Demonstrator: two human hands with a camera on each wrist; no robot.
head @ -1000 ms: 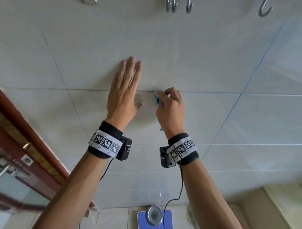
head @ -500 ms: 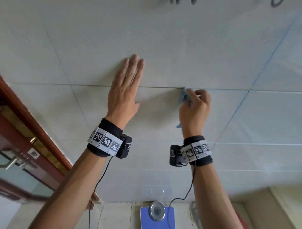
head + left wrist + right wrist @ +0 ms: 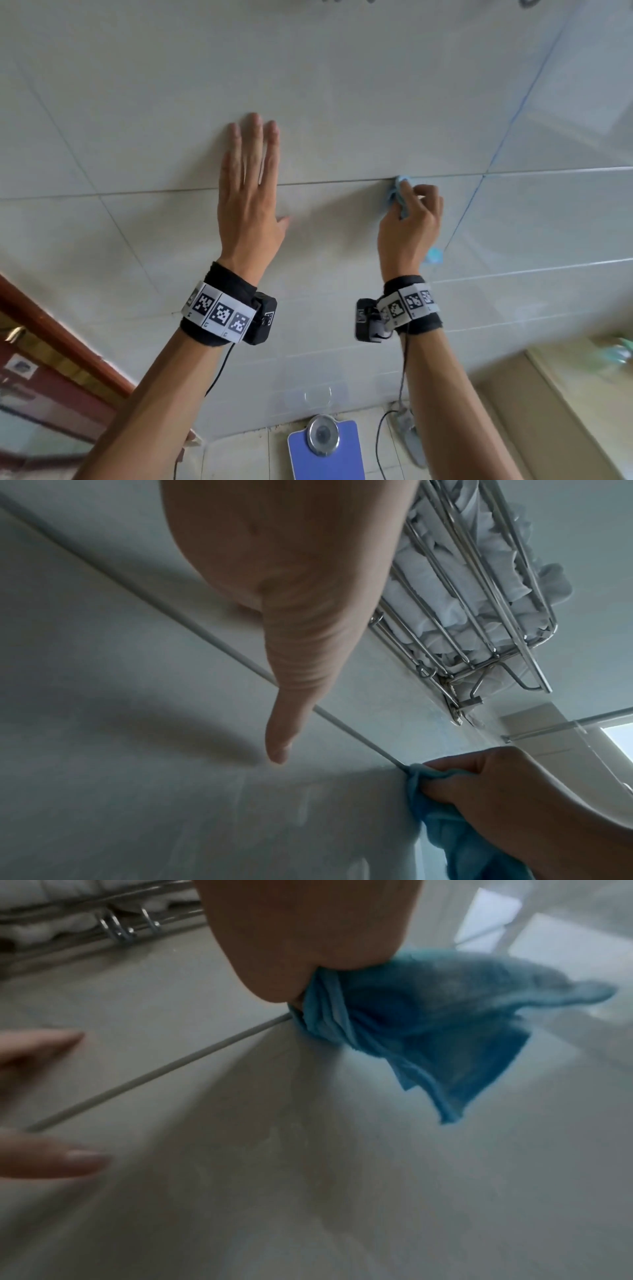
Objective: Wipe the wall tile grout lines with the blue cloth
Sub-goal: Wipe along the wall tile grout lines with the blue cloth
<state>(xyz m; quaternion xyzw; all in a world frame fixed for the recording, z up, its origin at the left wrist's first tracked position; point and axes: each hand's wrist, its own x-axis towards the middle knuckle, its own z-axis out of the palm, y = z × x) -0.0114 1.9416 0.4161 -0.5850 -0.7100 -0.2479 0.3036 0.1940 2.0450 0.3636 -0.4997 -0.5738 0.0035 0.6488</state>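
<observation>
My right hand [image 3: 409, 214] grips the bunched blue cloth [image 3: 397, 193] and holds its tip against the horizontal grout line [image 3: 329, 182] of the pale wall tiles. The cloth's loose end [image 3: 445, 1031] hangs below the fist; the cloth [image 3: 441, 823] also shows in the left wrist view. My left hand [image 3: 250, 178] lies flat on the wall across the same grout line [image 3: 205, 631], fingers straight, to the left of the cloth. A vertical grout line [image 3: 479, 185] runs just right of the cloth.
A chrome wire rack [image 3: 479, 631] holding white towels hangs on the wall above the hands. A blue bathroom scale [image 3: 325, 448] lies on the floor below. A brown door frame [image 3: 58, 335] stands at the left, a beige ledge [image 3: 561, 404] at the lower right.
My right hand has slid the cloth rightwards along the horizontal grout line, away from the left hand. The left hand has stayed flat on the wall.
</observation>
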